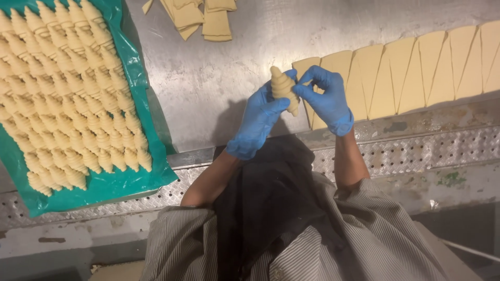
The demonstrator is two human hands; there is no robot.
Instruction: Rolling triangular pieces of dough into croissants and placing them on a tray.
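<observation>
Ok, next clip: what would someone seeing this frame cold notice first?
Probably the two blue-gloved hands at centre, the left hand and right hand, holding a rolled raw croissant between them above the steel table. Next, the green-lined tray at far left, packed with rows of shaped croissants. To the right, a strip of dough cut into triangles runs along the table to the frame edge.

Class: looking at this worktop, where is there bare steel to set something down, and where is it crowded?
Bare steel lies between the green tray and the dough triangles, below the scrap pile. Crowded: the tray's rolled croissants and the triangle row beside both hands.
</observation>
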